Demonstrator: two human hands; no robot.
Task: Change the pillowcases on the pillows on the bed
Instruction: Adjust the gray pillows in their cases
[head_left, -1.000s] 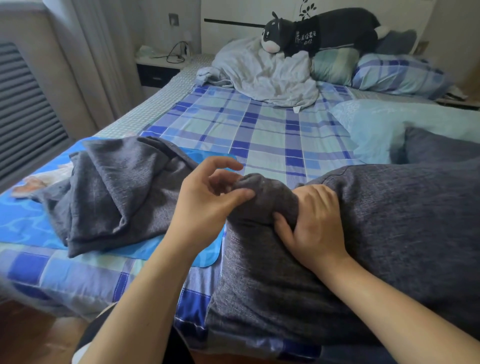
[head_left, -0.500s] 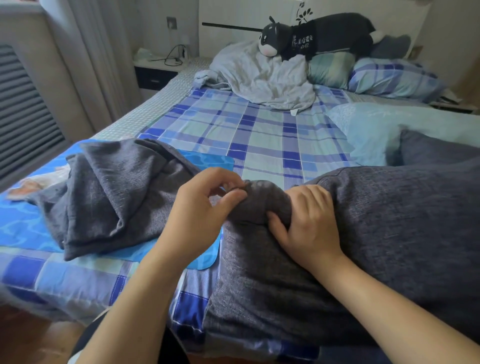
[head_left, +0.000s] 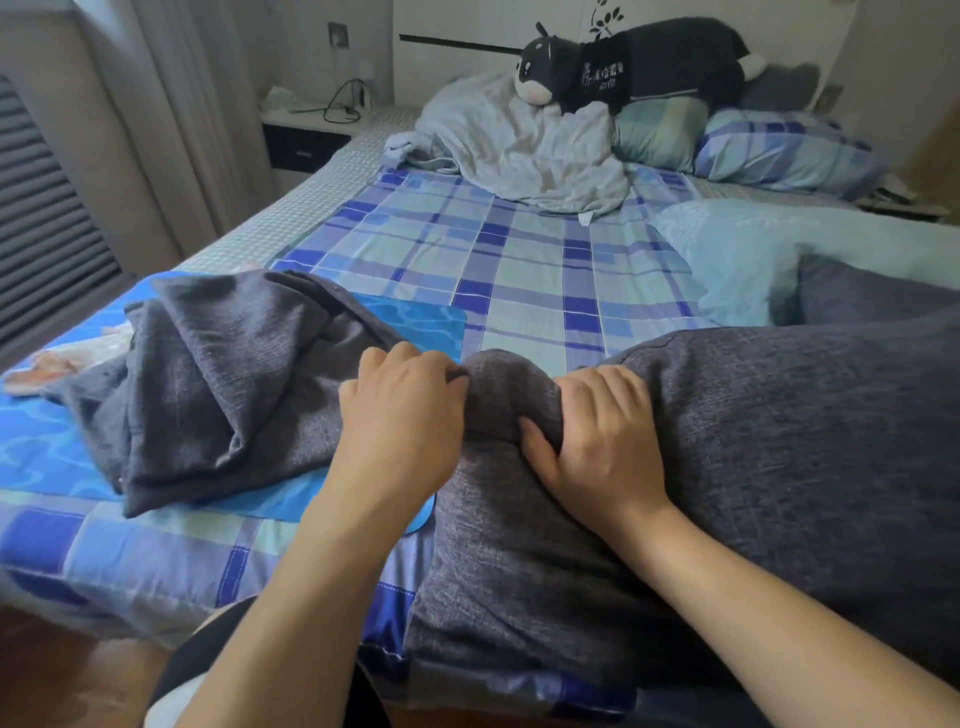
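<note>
A large pillow in a dark grey pillowcase (head_left: 753, 467) lies across the near right of the bed. Its left corner (head_left: 506, 395) bulges up between my hands. My left hand (head_left: 402, 421) has its fingers curled against the left side of that corner, pinching the grey fabric. My right hand (head_left: 597, 447) grips the corner from the right, thumb under the bulge. A second, empty dark grey pillowcase (head_left: 223, 384) lies crumpled on the bed to the left, on a bright blue mat (head_left: 47, 447).
The bed carries a blue plaid sheet (head_left: 509, 270). At the head lie a crumpled pale grey blanket (head_left: 519, 145), a black plush toy (head_left: 623, 62), and plaid pillows (head_left: 779, 150). A light blue pillow (head_left: 753, 249) and another dark cushion (head_left: 857, 291) sit at right. A nightstand (head_left: 306, 135) stands far left.
My left hand's fingers have closed from spread to curled and moved onto the pillow's corner. My right hand has kept its grip on the corner.
</note>
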